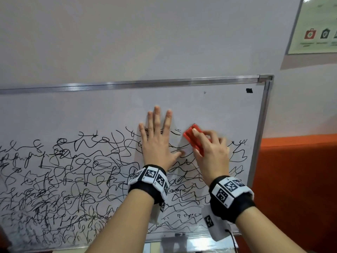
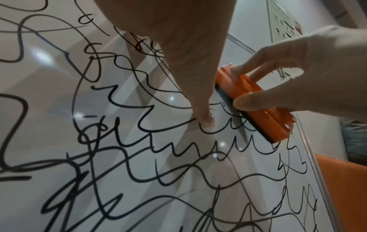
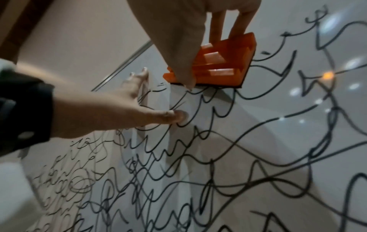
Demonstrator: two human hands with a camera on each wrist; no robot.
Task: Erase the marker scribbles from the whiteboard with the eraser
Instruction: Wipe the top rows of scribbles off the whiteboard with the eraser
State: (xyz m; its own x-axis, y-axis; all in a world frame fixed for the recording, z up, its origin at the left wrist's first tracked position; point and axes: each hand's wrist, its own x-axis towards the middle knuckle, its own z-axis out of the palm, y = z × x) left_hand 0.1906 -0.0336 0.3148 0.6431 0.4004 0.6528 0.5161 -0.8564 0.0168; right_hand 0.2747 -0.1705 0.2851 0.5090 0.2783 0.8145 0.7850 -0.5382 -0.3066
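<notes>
A white, aluminium-framed whiteboard (image 1: pixel 209 106) is seen mounted on a pale wall (image 1: pixel 145 33). Black marker scribbles (image 1: pixel 73 170) are spread over the lower part of the board, reaching from its left side to near its right edge; the band under the top edge is bare apart from a small black mark (image 1: pixel 249 90) near the top right corner.

The left hand (image 1: pixel 156 145) is laid flat on the board at the upper limit of the scribbles, fingers straight and spread, thumb pointing right; its grip is wide and nothing is held. In the left wrist view the thumb tip (image 2: pixel 206 122) is seen pressed on the surface.

An orange-red, ribbed plastic block eraser (image 1: pixel 193 138) with a dark felt face is set against the board just right of the left hand, tilted, its upper end toward the left hand's fingers. It lies at the top of the scribbles, toward the right edge of the board. The right hand (image 1: pixel 212 152) holds it: the grip is closed round the eraser, thumb on the lower long side, fingers on the back and far side.

Tag-printed black and white wristbands (image 1: pixel 151 179) are worn on both wrists. A framed poster (image 1: pixel 317 24) hangs at upper right, and an orange panel (image 1: pixel 295 189) is seen beyond the board's right edge
</notes>
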